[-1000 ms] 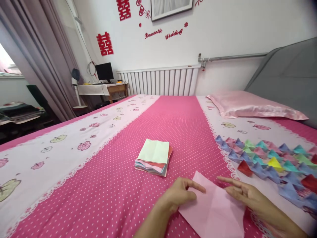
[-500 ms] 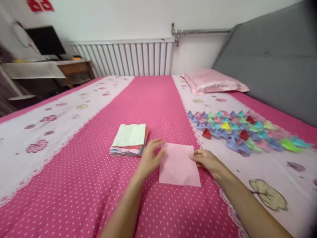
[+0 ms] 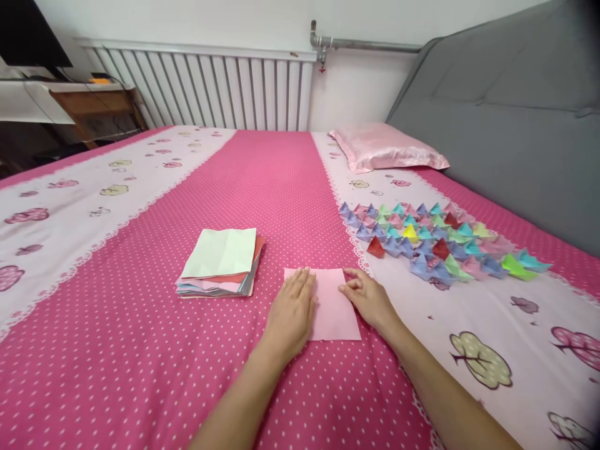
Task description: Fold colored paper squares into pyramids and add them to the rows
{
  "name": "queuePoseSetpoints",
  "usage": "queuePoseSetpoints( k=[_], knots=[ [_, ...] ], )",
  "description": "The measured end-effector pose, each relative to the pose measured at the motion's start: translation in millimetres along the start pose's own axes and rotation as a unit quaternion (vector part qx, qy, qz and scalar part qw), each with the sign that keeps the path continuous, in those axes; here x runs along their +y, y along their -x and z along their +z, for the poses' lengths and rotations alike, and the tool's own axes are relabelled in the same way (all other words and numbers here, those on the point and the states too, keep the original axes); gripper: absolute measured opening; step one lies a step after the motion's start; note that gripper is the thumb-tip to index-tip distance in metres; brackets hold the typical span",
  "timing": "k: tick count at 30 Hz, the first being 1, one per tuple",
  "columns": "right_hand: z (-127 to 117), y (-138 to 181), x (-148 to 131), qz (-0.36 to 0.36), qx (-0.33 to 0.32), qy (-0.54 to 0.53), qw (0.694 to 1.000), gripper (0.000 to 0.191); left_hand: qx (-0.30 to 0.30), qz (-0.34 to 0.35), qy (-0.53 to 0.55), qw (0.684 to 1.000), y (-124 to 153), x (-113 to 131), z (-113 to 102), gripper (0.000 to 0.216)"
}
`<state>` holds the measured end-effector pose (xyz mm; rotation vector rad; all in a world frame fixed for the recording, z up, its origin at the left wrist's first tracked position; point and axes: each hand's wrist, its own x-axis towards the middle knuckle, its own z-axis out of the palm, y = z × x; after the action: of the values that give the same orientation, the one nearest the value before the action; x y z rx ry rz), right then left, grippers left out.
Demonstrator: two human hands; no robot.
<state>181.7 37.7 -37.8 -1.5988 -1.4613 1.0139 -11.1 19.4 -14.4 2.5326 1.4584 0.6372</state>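
Note:
A pink square sheet of paper (image 3: pixel 332 309) lies flat on the pink dotted bedspread (image 3: pixel 140 362). My left hand (image 3: pixel 291 311) rests flat on the sheet's left part, fingers stretched out and together. My right hand (image 3: pixel 369 299) touches the sheet's right edge with fingers slightly curled and holds nothing. To the left of the sheet sits a stack of coloured paper squares (image 3: pixel 220 262) with a pale green one on top. Right of the hands, several small folded paper shapes (image 3: pixel 431 244) in blue, pink, green, red and yellow lie in rows.
A pink satin pillow (image 3: pixel 387 145) lies against the grey headboard (image 3: pixel 506 106) at the back right. A white radiator (image 3: pixel 206 84) runs along the far wall. A desk with a dark monitor (image 3: pixel 32 37) stands at the back left.
The view has tilted down and turned right. The pink sheet now lies square and flat, and both hands have settled onto it, the left pressing flat.

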Motion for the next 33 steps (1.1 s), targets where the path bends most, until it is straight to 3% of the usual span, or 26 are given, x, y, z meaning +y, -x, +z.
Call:
queuePoseSetpoints(
  k=[4,5,6,10,13,17,25,30,33],
  knots=[
    [-3.4,13.0,-26.2,-0.090,0.166,0.160,0.969,0.050,-0.027,0.003,-0.029,0.999,0.1,2.3,2.7,0.045],
    [-1.1,18.3,-34.4,-0.123,0.174,0.172,0.962,0.050,-0.025,0.005,-0.035,0.999,0.2,3.1,3.1,0.046],
    [3.1,23.7,-41.8,-0.147,0.157,0.166,0.962,0.051,-0.020,0.005,-0.041,0.999,0.2,3.9,3.6,0.046],
    [34.1,37.0,-50.2,-0.211,-0.026,0.162,0.964,0.055,0.004,-0.007,-0.061,0.998,1.4,3.4,9.2,0.048],
    [56.0,33.6,-33.9,-0.217,-0.066,0.216,0.950,0.056,-0.016,-0.004,-0.077,0.997,4.1,-1.2,17.9,0.052],
    [65.2,26.6,-15.1,-0.195,-0.066,0.299,0.932,0.059,-0.044,-0.006,-0.105,0.994,8.4,-7.3,27.9,0.053],
    [55.9,24.3,-9.1,-0.157,-0.017,0.397,0.904,0.060,-0.026,-0.058,-0.118,0.991,8.5,-7.3,30.3,0.050],
    [41.3,23.8,-1.3,-0.128,0.027,0.422,0.897,0.058,-0.022,-0.112,-0.130,0.985,10.9,-13.5,23.8,0.054],
    [22.9,21.3,5.3,-0.123,0.047,0.395,0.909,0.052,-0.030,-0.155,-0.143,0.977,11.2,-17.6,10.8,0.050]
  ],
)
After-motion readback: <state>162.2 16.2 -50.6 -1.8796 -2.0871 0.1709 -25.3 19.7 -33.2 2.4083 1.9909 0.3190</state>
